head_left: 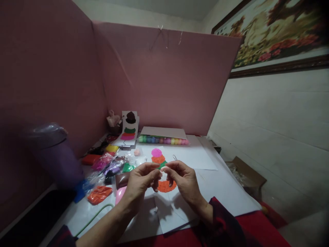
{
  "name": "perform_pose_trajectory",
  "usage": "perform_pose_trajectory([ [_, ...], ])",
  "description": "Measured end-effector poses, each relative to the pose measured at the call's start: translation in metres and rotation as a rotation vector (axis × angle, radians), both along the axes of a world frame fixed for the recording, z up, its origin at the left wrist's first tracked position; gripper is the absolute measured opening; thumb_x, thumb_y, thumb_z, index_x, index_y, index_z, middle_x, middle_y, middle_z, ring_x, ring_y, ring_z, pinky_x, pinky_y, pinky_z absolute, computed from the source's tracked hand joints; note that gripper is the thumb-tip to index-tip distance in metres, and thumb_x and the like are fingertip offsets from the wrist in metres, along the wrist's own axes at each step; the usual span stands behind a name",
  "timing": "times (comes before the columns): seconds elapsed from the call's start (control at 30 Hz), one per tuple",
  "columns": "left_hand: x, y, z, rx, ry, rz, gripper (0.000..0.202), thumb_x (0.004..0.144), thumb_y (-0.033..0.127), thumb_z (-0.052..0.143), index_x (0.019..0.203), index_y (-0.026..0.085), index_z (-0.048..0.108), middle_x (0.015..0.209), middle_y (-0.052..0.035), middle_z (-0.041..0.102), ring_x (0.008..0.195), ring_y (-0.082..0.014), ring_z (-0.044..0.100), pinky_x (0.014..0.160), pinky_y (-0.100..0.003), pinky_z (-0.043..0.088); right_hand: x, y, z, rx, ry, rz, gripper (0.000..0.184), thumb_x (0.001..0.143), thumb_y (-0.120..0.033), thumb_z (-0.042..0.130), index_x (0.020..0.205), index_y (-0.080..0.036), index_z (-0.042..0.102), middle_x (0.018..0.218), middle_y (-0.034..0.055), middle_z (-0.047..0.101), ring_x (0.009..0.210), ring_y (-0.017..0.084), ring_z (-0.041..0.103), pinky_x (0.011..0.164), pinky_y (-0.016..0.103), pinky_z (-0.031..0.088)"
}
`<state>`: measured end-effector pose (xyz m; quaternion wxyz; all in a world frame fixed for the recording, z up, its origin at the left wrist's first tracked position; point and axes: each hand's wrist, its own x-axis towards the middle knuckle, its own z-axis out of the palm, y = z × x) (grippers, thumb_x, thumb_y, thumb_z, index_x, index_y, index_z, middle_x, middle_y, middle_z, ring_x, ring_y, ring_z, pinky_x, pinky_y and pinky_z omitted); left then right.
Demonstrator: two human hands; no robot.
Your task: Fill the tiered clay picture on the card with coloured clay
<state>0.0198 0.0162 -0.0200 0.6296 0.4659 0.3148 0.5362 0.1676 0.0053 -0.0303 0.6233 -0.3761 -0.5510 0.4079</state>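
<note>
My left hand (141, 179) and my right hand (184, 177) meet over the white paper, fingertips close together. Between them they pinch a small bit of white modelling clay (162, 170), mostly covered by the fingers. Under the hands lies a sheet of paper (167, 209) bearing a stacked clay picture. Its magenta round (156, 152), an orange band (158, 159), part of a green band and a textured orange band (166, 187) show. My fingers hide the middle of the picture.
Bagged clay, including an orange packet (99, 195), lies left, near a purple bottle (58, 161). A finished-looking clay picture (129, 130) leans at the back, beside a row of coloured clay pots (163, 140). Pink panels (164, 82) stand behind and left.
</note>
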Motion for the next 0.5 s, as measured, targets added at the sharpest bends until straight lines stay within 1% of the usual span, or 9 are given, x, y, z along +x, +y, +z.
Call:
perform_pose_trajectory([
  [0.07,0.001,-0.001,-0.001,0.02,0.064,-0.055,0.024,0.07,0.032,0.073,0.085,0.014,0.067,0.057,0.0011,0.06,0.042,-0.0061,0.045,0.039,-0.018,0.036,-0.001,-0.003,0.001,0.031,-0.053,0.028,0.013,0.082,-0.028,0.061,0.085,-0.017,0.066,0.061,-0.0016,0.057,0.052,0.01,0.053,0.046,0.022,0.048],
  [0.1,0.002,-0.001,-0.001,0.033,0.096,-0.064,0.023,0.072,0.033,0.071,0.083,0.013,0.066,0.056,0.0016,0.058,0.041,-0.0053,0.044,0.039,-0.017,0.035,-0.002,-0.005,0.001,0.06,-0.1,0.036,0.013,0.083,-0.027,0.059,0.088,-0.017,0.066,0.064,-0.0006,0.058,0.054,0.011,0.054,0.049,0.023,0.049],
  [0.2,0.002,-0.001,-0.003,0.056,0.138,-0.049,0.024,0.074,0.035,0.069,0.071,0.012,0.063,0.053,0.0025,0.054,0.039,-0.0042,0.042,0.037,-0.016,0.031,-0.002,-0.01,0.002,0.194,-0.301,-0.004,0.016,0.079,-0.02,0.064,0.094,-0.018,0.066,0.076,0.0018,0.061,0.064,0.013,0.057,0.06,0.028,0.051],
  [0.27,0.002,-0.001,-0.004,0.054,0.162,-0.051,0.028,0.074,0.037,0.068,0.066,0.012,0.06,0.05,0.0029,0.053,0.036,-0.0042,0.041,0.034,-0.016,0.028,-0.002,-0.012,0.002,0.223,-0.379,-0.04,0.014,0.077,-0.017,0.066,0.09,-0.018,0.066,0.076,0.0019,0.061,0.066,0.014,0.057,0.063,0.029,0.05],
  [0.33,0.002,-0.001,-0.004,0.055,0.194,-0.074,0.03,0.076,0.04,0.065,0.066,0.012,0.058,0.049,0.0027,0.053,0.035,-0.0048,0.041,0.033,-0.016,0.029,-0.002,-0.012,0.001,0.155,-0.347,-0.011,0.007,0.08,-0.021,0.063,0.085,-0.017,0.065,0.072,0.0018,0.061,0.062,0.013,0.057,0.057,0.027,0.05],
  [0.43,0.002,0.0,-0.005,0.078,0.196,-0.079,0.029,0.078,0.04,0.063,0.069,0.013,0.056,0.051,0.0027,0.054,0.038,-0.0062,0.044,0.035,-0.017,0.035,-0.002,-0.01,0.001,0.021,-0.205,0.049,0.014,0.082,-0.029,0.061,0.081,-0.015,0.062,0.065,0.0004,0.06,0.054,0.011,0.054,0.048,0.023,0.047],
  [0.5,0.001,0.002,-0.005,0.094,0.158,-0.027,0.026,0.078,0.037,0.063,0.07,0.013,0.056,0.054,0.0024,0.056,0.04,-0.0062,0.046,0.037,-0.018,0.038,-0.001,-0.007,0.002,-0.01,-0.115,0.016,0.016,0.08,-0.031,0.064,0.079,-0.015,0.061,0.06,-0.0016,0.057,0.05,0.009,0.051,0.045,0.021,0.046],
])
